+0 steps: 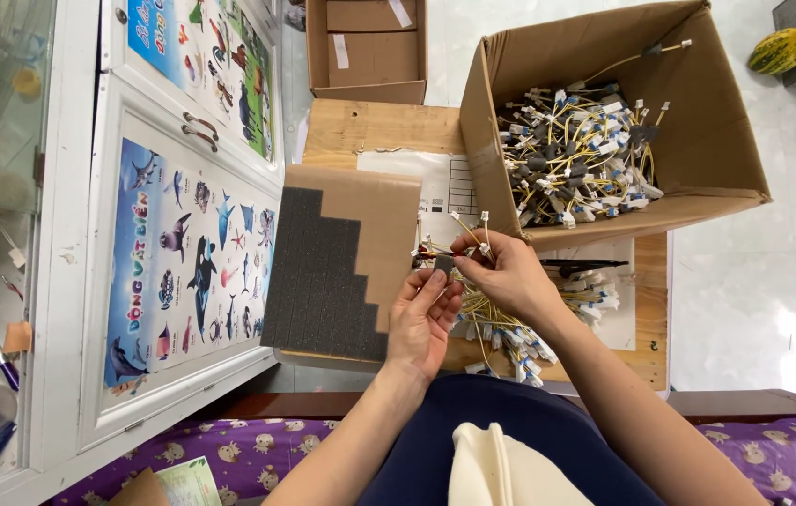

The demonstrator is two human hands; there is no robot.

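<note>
Left hand [421, 319]: a small dark foam piece [443, 265] is pinched in its grip.
Right hand [501, 272]: grip closed on a yellow wire [469, 228], above the worktop [361, 126].
Box [698, 112]: filled with wires.

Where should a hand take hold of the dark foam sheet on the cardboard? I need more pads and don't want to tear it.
Grip the foam sheet at its stepped right edge, coming from the right. The steps there leave free corners standing out over bare cardboard backing, so fingers can pinch one; its left edge runs flush with the backing.
</note>
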